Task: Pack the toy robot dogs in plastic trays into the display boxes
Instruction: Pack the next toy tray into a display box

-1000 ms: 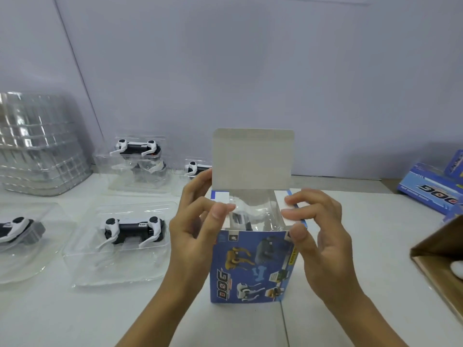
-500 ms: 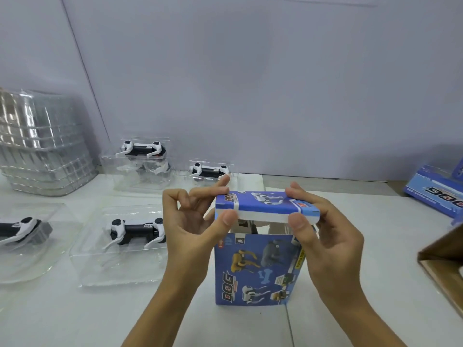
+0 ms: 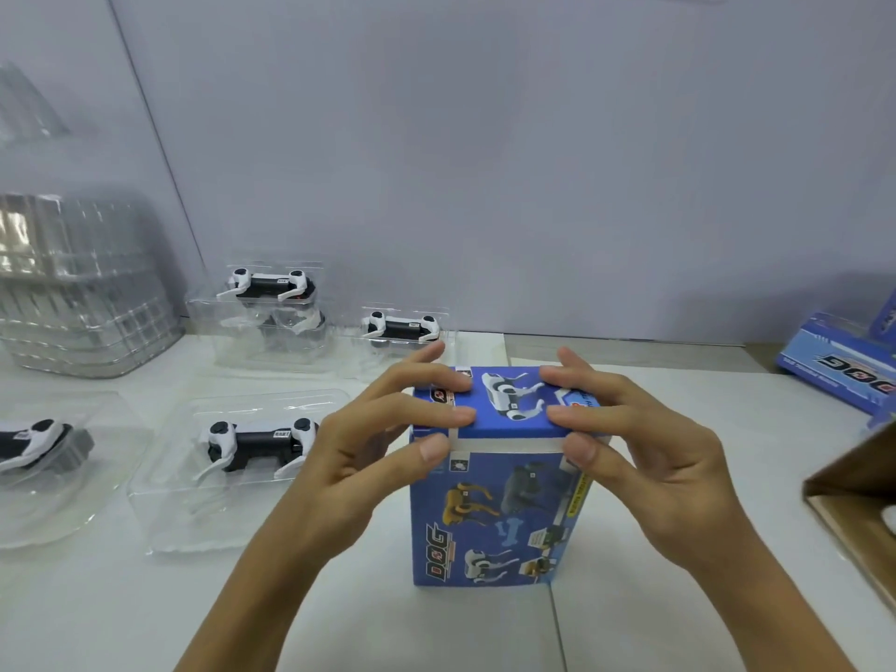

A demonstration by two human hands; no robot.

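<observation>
Left hand (image 3: 359, 443), right hand (image 3: 645, 438) press lid of display box (image 3: 494, 516)

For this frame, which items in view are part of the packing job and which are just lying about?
Job:
- blue box, upright, lid folded down
- left hand and right hand, fingers pressing the lid
- toy dogs in trays, waiting at left
- flat boxes, far right

Lying about:
- stack of empty trays
- cardboard carton, its use unclear
</observation>
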